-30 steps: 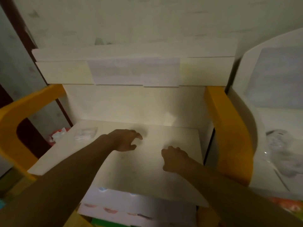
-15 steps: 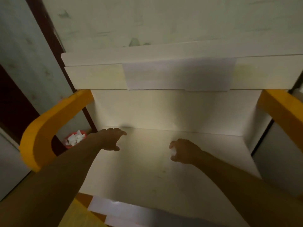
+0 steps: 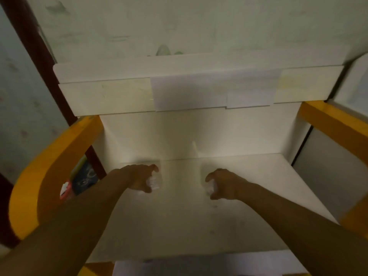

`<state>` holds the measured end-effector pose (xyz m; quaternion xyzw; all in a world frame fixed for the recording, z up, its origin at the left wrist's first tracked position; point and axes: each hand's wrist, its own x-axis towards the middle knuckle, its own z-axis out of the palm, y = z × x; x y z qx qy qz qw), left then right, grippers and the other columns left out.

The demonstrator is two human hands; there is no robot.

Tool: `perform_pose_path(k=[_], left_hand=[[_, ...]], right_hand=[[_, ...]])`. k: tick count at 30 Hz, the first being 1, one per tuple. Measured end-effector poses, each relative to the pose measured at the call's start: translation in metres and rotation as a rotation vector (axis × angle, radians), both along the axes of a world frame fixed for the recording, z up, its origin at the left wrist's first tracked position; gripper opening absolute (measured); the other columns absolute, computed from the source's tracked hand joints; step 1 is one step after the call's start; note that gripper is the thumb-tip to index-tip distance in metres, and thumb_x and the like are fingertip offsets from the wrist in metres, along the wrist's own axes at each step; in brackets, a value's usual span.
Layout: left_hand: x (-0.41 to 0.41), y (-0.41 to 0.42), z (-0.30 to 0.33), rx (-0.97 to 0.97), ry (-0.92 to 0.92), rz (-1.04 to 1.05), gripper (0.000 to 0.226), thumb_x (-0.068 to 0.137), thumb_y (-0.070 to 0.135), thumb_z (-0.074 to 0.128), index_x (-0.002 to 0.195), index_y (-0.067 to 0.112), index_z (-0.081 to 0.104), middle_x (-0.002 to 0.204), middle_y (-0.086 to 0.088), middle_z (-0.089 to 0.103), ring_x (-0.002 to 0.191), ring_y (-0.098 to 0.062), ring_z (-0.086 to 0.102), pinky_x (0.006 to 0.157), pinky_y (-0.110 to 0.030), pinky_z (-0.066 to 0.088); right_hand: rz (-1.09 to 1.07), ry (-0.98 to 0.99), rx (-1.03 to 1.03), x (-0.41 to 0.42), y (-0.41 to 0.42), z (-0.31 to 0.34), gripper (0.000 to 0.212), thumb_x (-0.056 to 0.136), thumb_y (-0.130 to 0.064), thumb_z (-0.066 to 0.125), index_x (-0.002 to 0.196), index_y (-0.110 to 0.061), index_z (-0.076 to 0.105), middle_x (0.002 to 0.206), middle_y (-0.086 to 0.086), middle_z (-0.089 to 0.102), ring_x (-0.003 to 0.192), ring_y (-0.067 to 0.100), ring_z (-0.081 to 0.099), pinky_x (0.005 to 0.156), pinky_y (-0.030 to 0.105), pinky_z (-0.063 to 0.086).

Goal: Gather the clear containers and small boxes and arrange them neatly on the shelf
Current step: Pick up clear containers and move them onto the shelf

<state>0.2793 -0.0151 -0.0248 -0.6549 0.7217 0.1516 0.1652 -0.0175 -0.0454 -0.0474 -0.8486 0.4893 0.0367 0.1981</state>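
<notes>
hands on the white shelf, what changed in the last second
Both hands reached farther back toward the shelf's rear wall and spread apart. The left hand and right hand are now each curled around something small and clear; blur leaves it unsure whether either grip is closed. The camera view shifted left, so the unit on the right is nearly out of frame. The white shelf and yellow side rails stayed put.

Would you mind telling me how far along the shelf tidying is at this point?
Nothing looks arranged yet: the white shelf shows no container standing alone. In hand, the left hand and the right hand each curl around something small and clear; blur hides what. Setting these down and gathering the rest is still to come.
</notes>
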Motion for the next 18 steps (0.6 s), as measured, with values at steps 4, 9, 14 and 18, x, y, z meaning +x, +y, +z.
perform_pose_path(k=[4,9,14,18], left_hand=[[-0.035,-0.013,0.035,-0.089,0.101,-0.103,0.075,0.085,0.043,0.068,0.147,0.030,0.027,0.140,0.004,0.047,0.121,-0.018,0.050,0.098,-0.029,0.041],[-0.109,-0.036,0.076,-0.222,0.192,-0.296,0.077,0.082,0.044,0.072,0.146,0.034,0.031,0.137,0.005,0.050,0.119,-0.017,0.051,0.099,-0.031,0.042],[-0.205,-0.042,0.120,-0.353,0.188,-0.501,0.078,0.083,0.043,0.069,0.148,0.034,0.028,0.140,0.008,0.049,0.125,-0.015,0.048,0.103,-0.031,0.039],[-0.276,-0.046,0.162,-0.464,0.269,-0.615,0.080,0.080,0.046,0.071,0.147,0.030,0.031,0.143,0.010,0.045,0.126,-0.013,0.047,0.104,-0.024,0.037]], right_hand=[[0.040,0.039,-0.082,-0.025,0.001,0.041,0.061,0.083,-0.026,0.073,0.138,-0.018,0.050,0.141,0.006,0.046,0.128,0.022,0.046,0.104,0.029,0.038],[-0.082,0.091,-0.197,-0.095,0.002,0.105,0.062,0.083,-0.028,0.073,0.139,-0.023,0.048,0.140,0.007,0.047,0.128,0.025,0.046,0.106,0.034,0.039],[-0.243,0.102,-0.319,-0.162,0.031,0.159,0.082,0.074,-0.033,0.080,0.143,-0.029,0.036,0.139,0.005,0.047,0.125,0.026,0.048,0.098,0.034,0.043],[-0.330,0.010,-0.424,-0.218,0.050,0.194,0.084,0.068,-0.033,0.085,0.137,-0.025,0.037,0.132,0.003,0.049,0.114,0.022,0.052,0.087,0.029,0.046]])
